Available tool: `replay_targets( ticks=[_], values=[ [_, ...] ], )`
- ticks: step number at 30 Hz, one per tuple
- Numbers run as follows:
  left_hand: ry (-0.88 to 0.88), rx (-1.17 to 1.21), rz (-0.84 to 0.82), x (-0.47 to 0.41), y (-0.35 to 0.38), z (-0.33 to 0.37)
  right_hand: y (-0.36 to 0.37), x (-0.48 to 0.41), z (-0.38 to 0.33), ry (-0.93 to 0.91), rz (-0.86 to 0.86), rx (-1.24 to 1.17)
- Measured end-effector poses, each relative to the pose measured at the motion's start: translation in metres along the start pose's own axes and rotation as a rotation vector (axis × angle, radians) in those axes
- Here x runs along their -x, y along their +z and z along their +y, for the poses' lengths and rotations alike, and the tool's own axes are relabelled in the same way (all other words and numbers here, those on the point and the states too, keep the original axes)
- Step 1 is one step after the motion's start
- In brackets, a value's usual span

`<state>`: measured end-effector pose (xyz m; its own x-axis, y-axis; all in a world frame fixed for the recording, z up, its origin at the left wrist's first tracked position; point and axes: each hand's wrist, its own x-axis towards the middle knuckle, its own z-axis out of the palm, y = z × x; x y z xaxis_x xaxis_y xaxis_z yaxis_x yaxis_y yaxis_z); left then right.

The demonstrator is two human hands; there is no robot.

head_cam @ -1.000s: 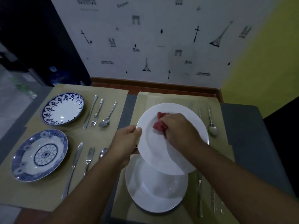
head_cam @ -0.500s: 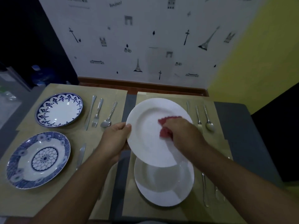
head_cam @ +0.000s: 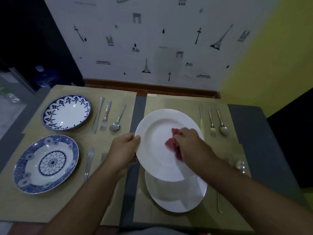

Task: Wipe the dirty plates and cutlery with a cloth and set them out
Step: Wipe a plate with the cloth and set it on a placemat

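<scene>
lower white plate (head_cam: pixel 186 197): far half hidden under held plate (head_cam: pixel 157 141) | red cloth (head_cam: pixel 171 143): blurred, partly under right hand (head_cam: pixel 191 143) | near fork (head_cam: pixel 103 156): handle behind left forearm (head_cam: pixel 94 192) | both forearms: cut by bottom edge

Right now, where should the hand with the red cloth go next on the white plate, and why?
Probably slide the red cloth leftward across the white plate. The right hand presses it right of the plate's middle, so the wide left part lies uncovered, and the left hand grips the left rim, holding the plate above a second white plate.
</scene>
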<state>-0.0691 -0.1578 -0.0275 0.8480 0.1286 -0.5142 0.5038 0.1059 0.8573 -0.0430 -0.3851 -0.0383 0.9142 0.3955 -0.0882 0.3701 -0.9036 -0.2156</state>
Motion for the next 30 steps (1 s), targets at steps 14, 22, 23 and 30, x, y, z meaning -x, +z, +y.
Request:
replay_targets(
  ticks=[14,22,23,30],
  values=[
    [-0.052,-0.021,-0.073,0.005,0.01,-0.002,-0.007,0.021,-0.047,-0.37,-0.002,-0.085],
    [0.021,0.04,0.054,-0.001,0.011,0.0,-0.03,-0.003,-0.006,0.039,0.114,-0.011],
    [0.031,0.026,0.064,-0.002,0.013,-0.001,-0.025,0.008,-0.008,0.071,0.091,-0.002],
    [-0.023,-0.014,0.017,0.005,0.023,-0.015,0.009,0.037,-0.054,-0.009,-0.096,-0.187]
  ],
)
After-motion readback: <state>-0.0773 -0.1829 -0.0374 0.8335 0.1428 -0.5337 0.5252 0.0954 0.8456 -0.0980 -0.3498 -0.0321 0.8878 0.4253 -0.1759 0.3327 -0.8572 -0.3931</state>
